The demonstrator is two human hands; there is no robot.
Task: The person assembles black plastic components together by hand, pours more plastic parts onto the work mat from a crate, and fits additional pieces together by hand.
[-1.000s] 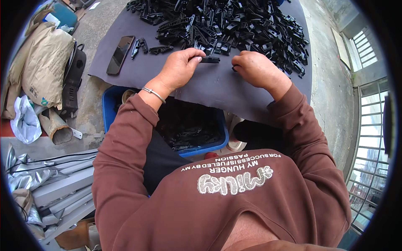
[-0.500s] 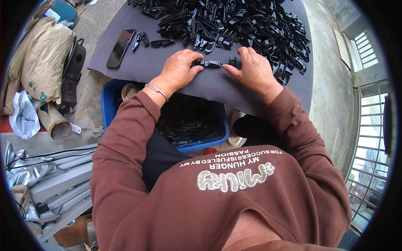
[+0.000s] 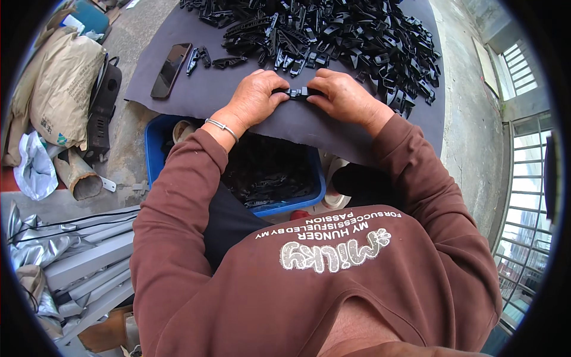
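Right hand (image 3: 346, 98) moved left — black part (image 3: 297, 93) between facing fingers (image 3: 319, 102).

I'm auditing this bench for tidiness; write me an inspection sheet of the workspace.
Surface: dark grey tabletop, edge uneven.
Job's things: heap of black plastic parts on the far side; more inside the blue bin below.
Clutter: smartphone lying left of the heap.
Hands: left hand and right hand pinch black plastic pieces between them; whether joined, cannot tell.
Cables: black cords over grey metal bars, left.
Surroundings: paper sack, left; barred window, right.
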